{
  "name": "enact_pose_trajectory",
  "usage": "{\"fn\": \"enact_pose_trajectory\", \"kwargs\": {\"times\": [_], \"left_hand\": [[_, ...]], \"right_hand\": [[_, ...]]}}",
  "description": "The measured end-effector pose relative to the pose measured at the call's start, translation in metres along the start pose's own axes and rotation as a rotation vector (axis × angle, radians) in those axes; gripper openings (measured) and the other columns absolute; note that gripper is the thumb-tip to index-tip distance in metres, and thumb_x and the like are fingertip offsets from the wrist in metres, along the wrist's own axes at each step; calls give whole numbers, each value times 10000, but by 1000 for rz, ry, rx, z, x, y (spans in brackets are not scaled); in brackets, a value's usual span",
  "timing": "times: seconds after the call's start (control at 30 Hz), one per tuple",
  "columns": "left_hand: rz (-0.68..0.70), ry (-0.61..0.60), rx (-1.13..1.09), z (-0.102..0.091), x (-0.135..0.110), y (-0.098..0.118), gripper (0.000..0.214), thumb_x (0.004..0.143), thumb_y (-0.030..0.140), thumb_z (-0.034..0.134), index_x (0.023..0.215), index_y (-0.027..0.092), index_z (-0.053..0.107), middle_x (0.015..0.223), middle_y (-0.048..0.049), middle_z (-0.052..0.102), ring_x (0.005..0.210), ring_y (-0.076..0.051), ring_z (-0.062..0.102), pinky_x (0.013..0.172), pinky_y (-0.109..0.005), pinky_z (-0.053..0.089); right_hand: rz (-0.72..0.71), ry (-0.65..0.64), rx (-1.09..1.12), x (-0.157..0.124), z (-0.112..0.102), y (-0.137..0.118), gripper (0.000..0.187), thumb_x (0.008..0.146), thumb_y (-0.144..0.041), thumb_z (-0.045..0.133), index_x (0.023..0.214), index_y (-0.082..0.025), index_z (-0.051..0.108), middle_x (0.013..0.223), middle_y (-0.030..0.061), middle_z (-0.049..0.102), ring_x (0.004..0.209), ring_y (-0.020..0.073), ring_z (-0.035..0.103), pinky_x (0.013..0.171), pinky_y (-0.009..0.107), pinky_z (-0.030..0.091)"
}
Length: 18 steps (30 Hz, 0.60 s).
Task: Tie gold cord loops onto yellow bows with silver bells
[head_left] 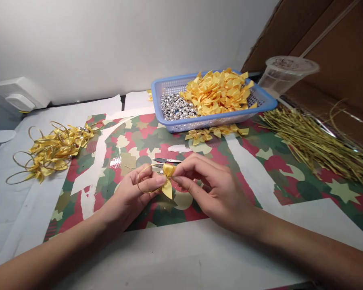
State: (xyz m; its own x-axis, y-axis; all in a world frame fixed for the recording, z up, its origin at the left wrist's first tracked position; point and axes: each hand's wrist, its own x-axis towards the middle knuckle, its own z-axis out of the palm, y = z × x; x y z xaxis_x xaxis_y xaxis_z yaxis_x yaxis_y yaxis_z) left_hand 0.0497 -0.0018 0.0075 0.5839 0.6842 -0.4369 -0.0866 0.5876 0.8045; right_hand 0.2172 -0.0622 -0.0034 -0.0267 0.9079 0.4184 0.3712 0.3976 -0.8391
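Between my two hands, above the patterned paper, is a yellow ribbon bow (pixel 168 171) with a small silver bead (pixel 161 171) beside it. My left hand (pixel 142 185) pinches the bow's left side, together with a gold wire loop (pixel 138 183) that curves around its fingers. My right hand (pixel 210 187) has thumb and forefinger closed at the bow's right edge; the exact point of its grip is partly hidden. Just behind the fingers lies a pointed metal tool (pixel 167 160), perhaps scissors or tweezers, its rest covered by my hands.
A blue basket (pixel 177 127) holds silver beads (pixel 177 106) and many yellow bows (pixel 219 92). Loose bows (pixel 216 132) lie before it. Looped, beaded bows (pixel 56 149) are heaped at left. Gold wire stems (pixel 317 145) and a plastic cup (pixel 286 74) stand right.
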Motion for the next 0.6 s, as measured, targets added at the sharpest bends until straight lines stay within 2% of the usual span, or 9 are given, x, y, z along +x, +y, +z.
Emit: {"fn": "enact_pose_trajectory", "kwargs": {"times": [0.27,0.43,0.6], "left_hand": [[-14,56,15,3,-1,1,500,624,228,773,573,193,277,571,70,355,547,-73,375,556,-206,410],[-26,52,6,6,-1,2,530,624,217,771,596,197,243,582,60,431,575,-84,421,563,-209,409],[-37,63,7,7,-3,3,542,628,215,771,600,196,230,554,75,393,554,-72,384,554,-199,393]], "right_hand": [[-66,-1,-65,-1,-1,-3,165,867,-27,483,842,-178,546,762,7,563,682,113,548,559,215,441],[-68,-5,-85,-2,-1,-3,168,872,-30,473,852,-180,545,762,11,557,690,119,544,587,228,459],[-105,-2,-127,-2,-1,-2,175,873,-21,469,862,-181,539,783,19,568,711,121,550,592,222,473]]}}
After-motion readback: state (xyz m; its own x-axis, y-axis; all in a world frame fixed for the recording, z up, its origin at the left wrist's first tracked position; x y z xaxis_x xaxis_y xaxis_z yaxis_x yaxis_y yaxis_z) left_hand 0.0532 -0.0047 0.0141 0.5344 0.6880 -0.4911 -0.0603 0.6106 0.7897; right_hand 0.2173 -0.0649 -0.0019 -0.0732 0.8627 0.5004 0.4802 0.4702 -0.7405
